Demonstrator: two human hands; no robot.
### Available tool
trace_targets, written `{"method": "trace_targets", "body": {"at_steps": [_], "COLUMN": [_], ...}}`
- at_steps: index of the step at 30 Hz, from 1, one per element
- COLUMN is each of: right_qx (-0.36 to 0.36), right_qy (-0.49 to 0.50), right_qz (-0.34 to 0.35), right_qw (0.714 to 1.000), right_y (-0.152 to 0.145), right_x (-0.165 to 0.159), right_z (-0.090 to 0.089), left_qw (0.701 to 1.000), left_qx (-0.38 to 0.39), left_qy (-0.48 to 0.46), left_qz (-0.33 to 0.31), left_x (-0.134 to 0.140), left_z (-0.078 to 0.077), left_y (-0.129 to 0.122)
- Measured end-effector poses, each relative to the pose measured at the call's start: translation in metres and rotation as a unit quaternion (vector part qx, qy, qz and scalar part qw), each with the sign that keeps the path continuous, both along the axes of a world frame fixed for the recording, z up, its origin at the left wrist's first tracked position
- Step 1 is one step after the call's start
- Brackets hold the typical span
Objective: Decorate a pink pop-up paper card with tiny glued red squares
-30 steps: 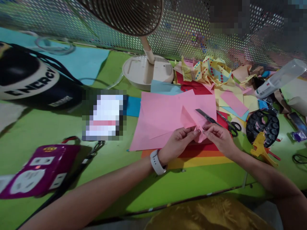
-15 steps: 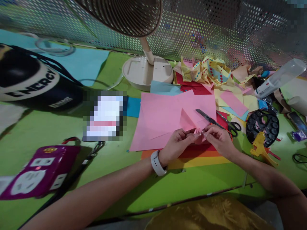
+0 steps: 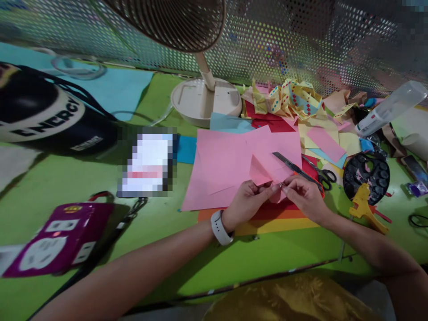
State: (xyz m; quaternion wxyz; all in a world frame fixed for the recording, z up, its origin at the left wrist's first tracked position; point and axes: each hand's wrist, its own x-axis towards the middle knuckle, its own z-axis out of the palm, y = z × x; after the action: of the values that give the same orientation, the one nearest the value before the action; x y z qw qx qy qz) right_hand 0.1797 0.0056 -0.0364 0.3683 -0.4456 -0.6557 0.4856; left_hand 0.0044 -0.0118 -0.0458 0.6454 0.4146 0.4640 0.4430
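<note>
A piece of folded pink paper [image 3: 260,170] is pinched between my two hands, above the stacked sheets. My left hand [image 3: 254,196], with a white watch band [image 3: 221,228] on the wrist, grips its left side between thumb and fingers. Facing it, my right hand [image 3: 306,196] pinches the same paper near its lower edge, the fingertips of both hands almost meeting. Pink sheets [image 3: 220,160] lie flat beneath. Just beyond my right hand rest a utility knife [image 3: 290,166] and black-handled scissors [image 3: 326,178]. My fingers hide part of the fold.
A fan [image 3: 197,107] stands at the back, beside crumpled yellow paper pieces [image 3: 297,98]. On the right are a black palette [image 3: 374,171], a yellow glue gun [image 3: 363,203] and a clear bottle [image 3: 391,109]. A phone [image 3: 149,162], purple power strip [image 3: 63,236] and dark bottle [image 3: 50,111] sit left.
The fingertips have shifted slightly on the folded pink paper, and its raised flap has tipped a little. Both hands stay in nearly the same place.
</note>
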Motion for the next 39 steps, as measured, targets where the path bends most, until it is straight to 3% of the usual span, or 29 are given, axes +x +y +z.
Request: {"method": "trace_targets", "body": {"at_steps": [9,14,16,20,25,30,39], "right_qx": [0.009,-0.054,-0.086,-0.124,-0.165,-0.162,-0.162], "right_qy": [-0.023,0.039,0.052,0.056,0.081,0.06,0.06], "right_qz": [0.016,-0.03,-0.007,0.065,0.049,0.047,0.049], "right_qw": [1.0,0.997,0.995,0.989,0.982,0.984,0.984], "right_y": [0.004,0.001,0.001,0.003,0.003,0.003,0.006], "right_x": [0.003,0.004,0.003,0.0,-0.003,-0.002,-0.001], "right_z": [0.004,0.002,0.003,0.002,-0.004,-0.002,-0.003], "left_qw": [0.997,0.992,0.991,0.992,0.987,0.979,0.981], "left_qx": [-0.037,-0.022,-0.022,-0.03,-0.045,-0.052,-0.044], "left_qy": [-0.065,-0.07,-0.069,-0.084,-0.138,-0.183,-0.176], "left_qz": [0.034,0.101,0.114,0.091,0.072,0.068,0.065], "left_x": [0.003,0.0,0.0,0.003,0.005,0.006,0.006], "left_z": [0.001,0.002,0.002,0.001,-0.001,-0.001,-0.008], "left_y": [0.001,0.004,0.004,0.001,0.002,0.003,0.005]}}
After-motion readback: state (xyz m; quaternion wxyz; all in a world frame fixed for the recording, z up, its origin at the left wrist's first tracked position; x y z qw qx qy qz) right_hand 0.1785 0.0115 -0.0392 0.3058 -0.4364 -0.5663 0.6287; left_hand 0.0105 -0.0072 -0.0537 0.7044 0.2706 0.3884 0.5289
